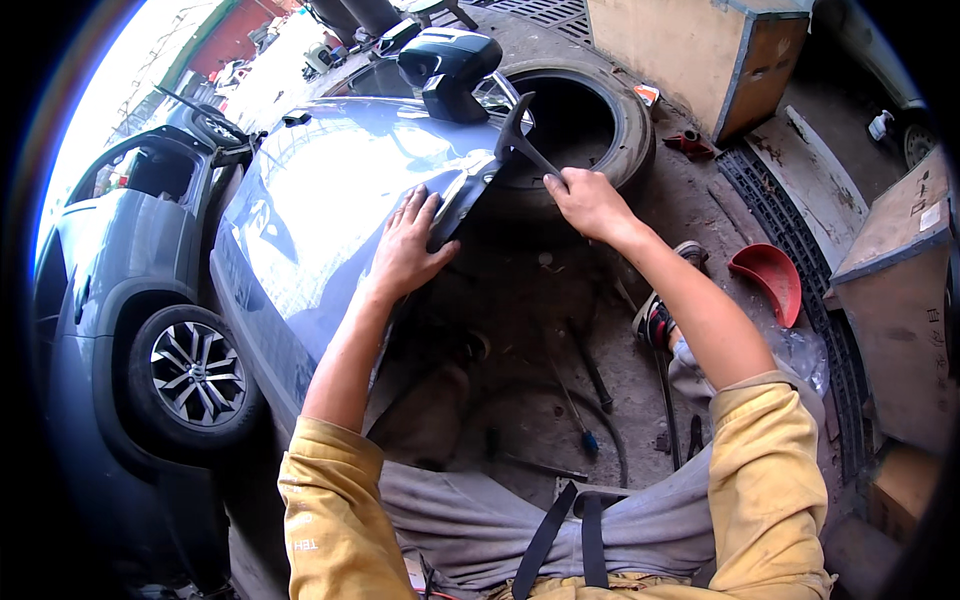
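A detached blue-grey car door point(330, 200) stands on its edge in front of me, with a black side mirror point(448, 62) at its far end. My left hand point(408, 245) lies flat on the door's panel next to a dark trim edge, fingers spread. My right hand point(590, 203) is closed around the thin handle of a dark hammer point(518, 135), whose head is raised just above the door's edge near the mirror. My forearms come up from yellow sleeves at the lower edge.
A worn tyre point(625, 120) lies behind the door. A grey car with an alloy wheel point(197, 373) stands at left. On the dirty floor lie a red bowl-shaped shell point(772, 278), hand tools point(585, 400), wooden crates point(900, 290) at right and a drain grate point(790, 230).
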Tool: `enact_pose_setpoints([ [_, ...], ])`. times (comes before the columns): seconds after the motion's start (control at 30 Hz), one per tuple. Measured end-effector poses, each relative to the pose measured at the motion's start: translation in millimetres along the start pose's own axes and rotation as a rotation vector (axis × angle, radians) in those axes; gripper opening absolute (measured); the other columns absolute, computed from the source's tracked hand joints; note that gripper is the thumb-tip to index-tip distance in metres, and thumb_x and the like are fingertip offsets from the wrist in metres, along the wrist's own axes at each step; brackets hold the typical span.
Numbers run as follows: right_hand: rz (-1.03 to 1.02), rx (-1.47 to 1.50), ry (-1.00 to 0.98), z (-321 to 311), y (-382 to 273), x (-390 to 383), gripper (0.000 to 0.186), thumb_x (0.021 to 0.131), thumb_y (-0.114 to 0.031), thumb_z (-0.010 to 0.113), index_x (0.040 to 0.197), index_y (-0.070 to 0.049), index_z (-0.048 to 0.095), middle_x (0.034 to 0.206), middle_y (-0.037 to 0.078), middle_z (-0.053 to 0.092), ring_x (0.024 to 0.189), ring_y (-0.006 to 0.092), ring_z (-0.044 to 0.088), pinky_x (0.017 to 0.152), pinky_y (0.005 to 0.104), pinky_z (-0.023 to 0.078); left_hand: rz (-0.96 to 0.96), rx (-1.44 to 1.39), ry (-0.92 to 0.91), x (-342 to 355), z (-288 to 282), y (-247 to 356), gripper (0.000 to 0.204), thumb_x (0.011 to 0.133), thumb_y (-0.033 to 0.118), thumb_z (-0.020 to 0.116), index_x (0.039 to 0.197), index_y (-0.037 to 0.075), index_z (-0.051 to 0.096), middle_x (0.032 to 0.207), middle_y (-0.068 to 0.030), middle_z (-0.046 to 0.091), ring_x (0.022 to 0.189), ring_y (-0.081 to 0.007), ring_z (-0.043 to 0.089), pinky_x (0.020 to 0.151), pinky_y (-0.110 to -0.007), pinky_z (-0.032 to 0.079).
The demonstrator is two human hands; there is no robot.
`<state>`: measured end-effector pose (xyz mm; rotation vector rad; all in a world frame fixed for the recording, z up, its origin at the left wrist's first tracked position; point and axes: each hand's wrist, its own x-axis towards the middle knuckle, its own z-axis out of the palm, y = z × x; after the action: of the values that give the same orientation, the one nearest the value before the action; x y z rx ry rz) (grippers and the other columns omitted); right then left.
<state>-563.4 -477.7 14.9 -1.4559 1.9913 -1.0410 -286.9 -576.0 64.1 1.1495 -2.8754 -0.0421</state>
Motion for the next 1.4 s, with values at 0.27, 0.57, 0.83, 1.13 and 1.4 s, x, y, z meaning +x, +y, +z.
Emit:
enact_pose_setpoints([
  [0.27,0.515,0.707,0.004,102,141,-114,0.044,0.099,-0.039,0.054,0.074,-0.003,0.052,0.051,0.005,0.053,0.039,0.0156,0.053,0.037,0.0318,0.041,0.015,-0.038,-0.052,77,17,-4,0.082,0.095,0.066,0.037,0.151,0.006,0.033,0.159,-0.0166,0.023,0.15,-0.0308,0.015,0.121,-0.043,0.009],
  [0.57,0.728,0.364,-0.053,225,243,-223,0.041,0.095,-0.035,0.059,0.085,0.004,0.064,0.074,0.029,0.064,0.075,0.0448,0.066,0.067,0.0501,0.051,0.118,0.118,-0.169,169,37,32,0.074,0.098,0.054,0.036,0.15,0.001,0.031,0.158,-0.0183,0.025,0.149,-0.0308,0.02,0.12,-0.039,0.016],
  [0.83,0.667,0.283,-0.108,224,267,-218,0.041,0.093,-0.037,0.061,0.087,0.004,0.065,0.078,0.031,0.063,0.083,0.0478,0.063,0.071,0.051,0.049,0.229,0.561,0.136,157,65,66,0.041,0.089,-0.003,0.048,0.129,-0.012,0.049,0.126,-0.0291,0.058,0.115,-0.0414,0.059,0.099,-0.046,0.047],
  [1.13,1.184,1.49,0.04,199,142,-156,0.039,0.099,-0.046,0.05,0.084,-0.011,0.045,0.055,0.002,0.041,0.039,0.0163,0.042,0.039,0.0336,0.038,0.123,-0.304,0.002,116,26,20,0.041,0.103,0.021,0.045,0.136,0.0,0.054,0.141,-0.0169,0.053,0.136,-0.0306,0.045,0.115,-0.037,0.029],
  [1.4,0.827,2.32,-0.095,126,-28,-64,0.041,0.1,-0.047,0.049,0.083,-0.009,0.045,0.058,0.002,0.043,0.043,0.0142,0.044,0.041,0.0344,0.042,0.002,-0.594,0.047,110,34,-1,0.041,0.103,0.023,0.045,0.136,0.0,0.055,0.14,-0.0147,0.055,0.133,-0.0239,0.047,0.115,-0.034,0.027],
])
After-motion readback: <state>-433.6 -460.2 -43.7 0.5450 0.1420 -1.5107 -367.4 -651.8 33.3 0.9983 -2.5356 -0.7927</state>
